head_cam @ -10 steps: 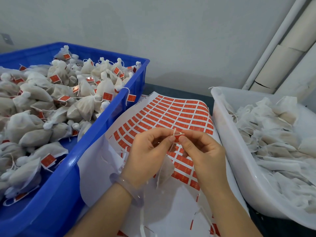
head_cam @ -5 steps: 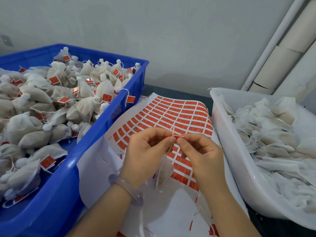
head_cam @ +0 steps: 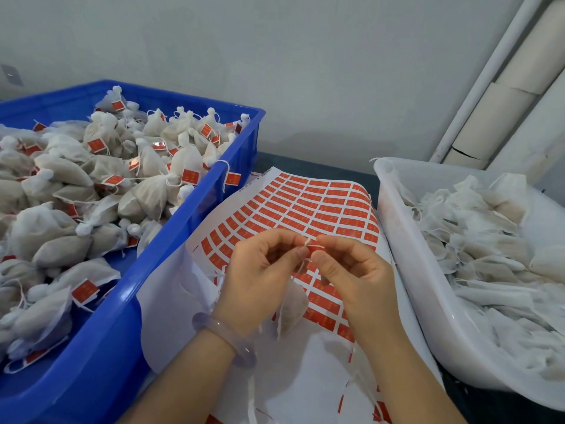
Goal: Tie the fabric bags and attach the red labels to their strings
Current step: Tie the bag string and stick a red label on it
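A plain grey wall point(head_cam: 275, 71) with pale pipes point(head_cam: 489, 87) backs the dark desk point(head_cam: 321, 166). A blue crate point(head_cam: 116, 316) heaped with tied, labelled bags fills the desk's left side, and a white tub point(head_cam: 394, 224) of untied ones sits along its right edge. Between them a label sheet point(head_cam: 305, 206) curls up towards the far edge. I work over the middle of that sheet. My left grip point(head_cam: 260, 270), bracelet point(head_cam: 223, 338) at the wrist, is closed thumb to forefinger on the string point(head_cam: 301, 267). My right grip point(head_cam: 357, 270) is closed the same way on a red label point(head_cam: 313, 249), so the two sets of fingertips all but touch. The fabric bag point(head_cam: 290, 310) hangs free beneath them on its string, just above the sheet and between my wrists. I judge this to be the sticking step, with the label folding round the string. To do it well, I want the string taut and lying along the label's middle. Then I press the two halves together squarely so the edges meet and no adhesive shows. The bag's weight helps keep the line straight, but if it swings the label could go on crooked. I cannot tell whether the label is fully folded yet.
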Motion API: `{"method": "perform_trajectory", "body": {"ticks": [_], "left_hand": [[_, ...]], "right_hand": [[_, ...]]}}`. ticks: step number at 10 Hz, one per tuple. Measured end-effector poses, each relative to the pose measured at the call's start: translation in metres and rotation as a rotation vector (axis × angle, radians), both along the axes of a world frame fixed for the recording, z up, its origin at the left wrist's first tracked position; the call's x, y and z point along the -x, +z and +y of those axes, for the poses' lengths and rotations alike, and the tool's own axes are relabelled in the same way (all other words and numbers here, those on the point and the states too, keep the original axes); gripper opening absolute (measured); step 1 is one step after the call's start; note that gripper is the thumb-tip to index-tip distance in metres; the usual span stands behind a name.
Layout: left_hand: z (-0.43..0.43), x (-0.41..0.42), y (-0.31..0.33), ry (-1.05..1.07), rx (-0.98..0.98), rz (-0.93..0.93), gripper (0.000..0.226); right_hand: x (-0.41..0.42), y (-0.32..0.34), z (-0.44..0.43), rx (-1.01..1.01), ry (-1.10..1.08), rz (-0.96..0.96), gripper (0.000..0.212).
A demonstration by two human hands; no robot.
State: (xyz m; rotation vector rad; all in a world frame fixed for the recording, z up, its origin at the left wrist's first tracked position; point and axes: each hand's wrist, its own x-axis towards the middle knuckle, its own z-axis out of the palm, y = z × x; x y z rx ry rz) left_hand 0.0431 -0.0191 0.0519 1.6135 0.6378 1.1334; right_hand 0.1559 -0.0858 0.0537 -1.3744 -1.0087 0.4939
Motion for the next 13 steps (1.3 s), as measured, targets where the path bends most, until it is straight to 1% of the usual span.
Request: {"method": "perform_trajectory", "body": {"ticks": [1, 2, 3, 4, 5, 6, 7, 8, 9, 10, 11, 12, 13], "left_hand": [[-0.0009, 0.0002, 0.0018, 0.003, 0.015, -0.022, 0.020], [-0.0022, -0.0001, 0.0031, -0.009, 0.052, -0.029, 0.014], [-0.0022, 0.0005, 0.0035, -0.001, 0.048, 0.001, 0.010], [-0.0040, 0.0022, 0.0025, 0.020, 0.008, 0.053, 0.005], [-0.0035, 0.0044, 0.0011, 0.043, -0.062, 0.091, 0.016], [-0.0030, 0.0065, 0.0025, 0.027, -0.119, 0.086, 0.008], [-0.0079, 0.0056, 0.0025, 0.041, -0.182, 0.091, 0.011], [-0.0099, 0.0047, 0.0032, 0.050, -0.167, 0.094, 0.009], [-0.0078, 0.0053, 0.0061, 0.043, -0.135, 0.138, 0.011], [-0.0091, 0.0054, 0.0068, 0.082, -0.163, 0.104, 0.006], [-0.0081, 0.0042, 0.0062, 0.107, -0.140, 0.112, 0.006], [-0.0086, 0.0052, 0.0071, 0.131, -0.061, 0.088, 0.015], [-0.0070, 0.0064, 0.0039, 0.160, -0.041, 0.072, 0.018]], "right_hand": [[-0.0003, -0.0024, 0.0005, -0.002, -0.030, -0.025, 0.014], [-0.0014, -0.0052, -0.0003, -0.004, -0.077, -0.064, 0.010], [-0.0009, -0.0067, -0.0013, -0.027, -0.093, -0.078, 0.011], [0.0009, -0.0049, -0.0012, -0.045, -0.045, -0.079, 0.010], [0.0027, -0.0035, -0.0009, -0.058, 0.018, -0.047, 0.012], [0.0032, -0.0048, -0.0016, -0.086, 0.016, -0.079, 0.011], [-0.0002, -0.0055, -0.0023, -0.113, 0.011, -0.152, 0.009], [-0.0022, -0.0059, -0.0034, -0.122, 0.018, -0.140, 0.011], [-0.0015, -0.0024, -0.0011, -0.096, 0.053, -0.082, 0.015], [0.0012, -0.0045, -0.0003, -0.049, 0.128, -0.045, 0.032], [0.0023, -0.0086, 0.0016, 0.025, 0.185, -0.157, 0.028], [0.0012, -0.0094, 0.0020, 0.065, 0.243, -0.217, 0.025], [0.0000, -0.0121, 0.0020, 0.076, 0.252, -0.256, 0.028]]}}
